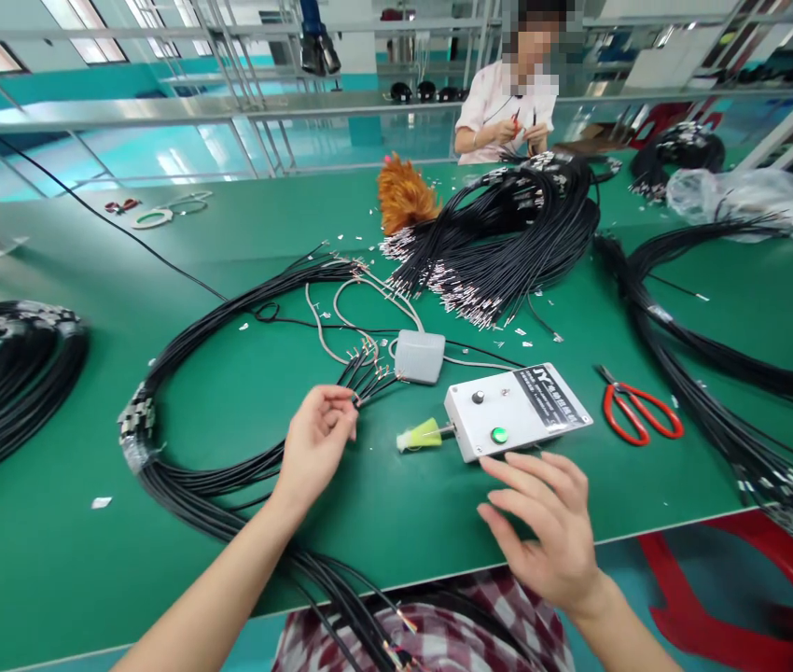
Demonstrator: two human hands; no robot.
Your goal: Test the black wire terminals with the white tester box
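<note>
My left hand (319,434) is closed in a pinch on a black cable (356,399), beside a fan of cables with bare copper ends (368,359). These belong to a looped bundle of black cables (190,327), tied at its left side. My right hand (543,513) is spread with nothing in it, close to the near edge of a white control box (508,411). That box carries a black knob, a lit green button and a dark label. A yellow-green cone (421,436) on a short shaft points from it toward my left hand.
Red-handled cutters (638,411) lie right of the box, and a grey corded box (420,357) behind it. Large black cable bundles (501,243) rest farther back. More cables (676,336) are at right. A co-worker (508,112) sits across the green table (215,233).
</note>
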